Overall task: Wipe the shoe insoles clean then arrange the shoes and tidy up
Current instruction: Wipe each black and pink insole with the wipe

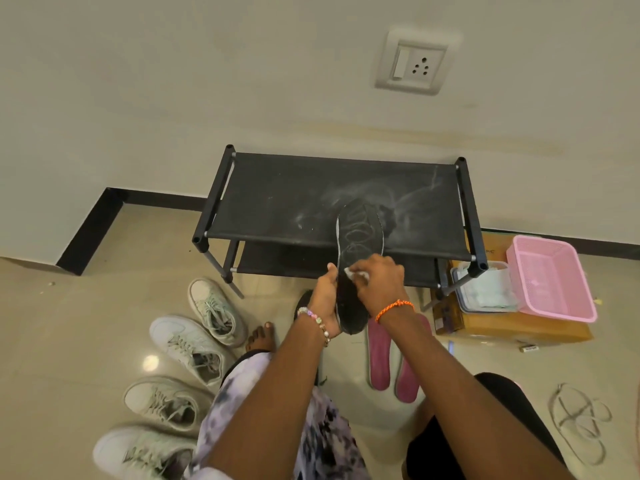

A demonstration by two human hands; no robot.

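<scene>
Where wall meets floor (86, 306), rack (277, 195) stands.

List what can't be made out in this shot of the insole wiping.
- Wipe, head view: mostly covered by the right hand; its size and material are unclear.
- Black insole: the heel end sits behind the left hand.
- Lower shelf of the shoe rack: shadowed under the top shelf; contents unreadable.
- Nearest sneaker: cut off by the bottom edge.
- Clear container: contents blurred, partly hidden by the rack post.
</scene>
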